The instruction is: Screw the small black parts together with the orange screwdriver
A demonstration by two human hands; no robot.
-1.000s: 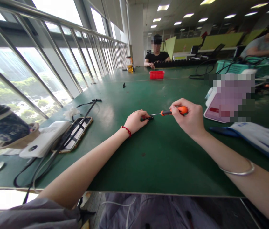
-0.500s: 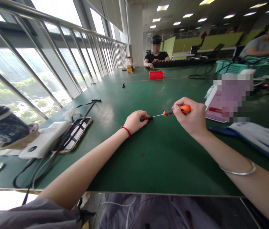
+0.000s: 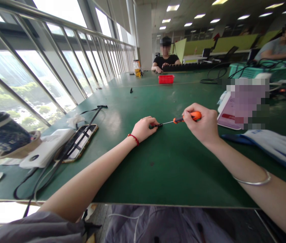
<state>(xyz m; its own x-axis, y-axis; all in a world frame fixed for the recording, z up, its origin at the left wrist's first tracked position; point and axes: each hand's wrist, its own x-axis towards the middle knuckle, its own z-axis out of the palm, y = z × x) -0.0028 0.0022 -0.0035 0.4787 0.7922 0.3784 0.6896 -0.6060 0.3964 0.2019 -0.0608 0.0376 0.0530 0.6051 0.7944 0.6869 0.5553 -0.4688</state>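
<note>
On the green table [image 3: 173, 165], my left hand [image 3: 144, 128] is closed on a small black part [image 3: 157, 125] and pins it to the surface. My right hand [image 3: 202, 125] grips the orange-and-black handle of a small screwdriver [image 3: 185, 119]. Its thin metal shaft points left, and the tip meets the black part at my left fingertips. Most of the part is hidden under those fingers.
A phone [image 3: 78, 145], a white power bank [image 3: 47, 150], black cables and a dark cup [image 3: 2, 133] lie at the left. Blue-and-white gloves [image 3: 272, 146] lie at the right. A red tray [image 3: 166, 79] stands far back, where a person sits; another person sits at the far right.
My right hand and the screwdriver handle have shifted slightly right and up and turned a little. My left hand has stayed on the black part.
</note>
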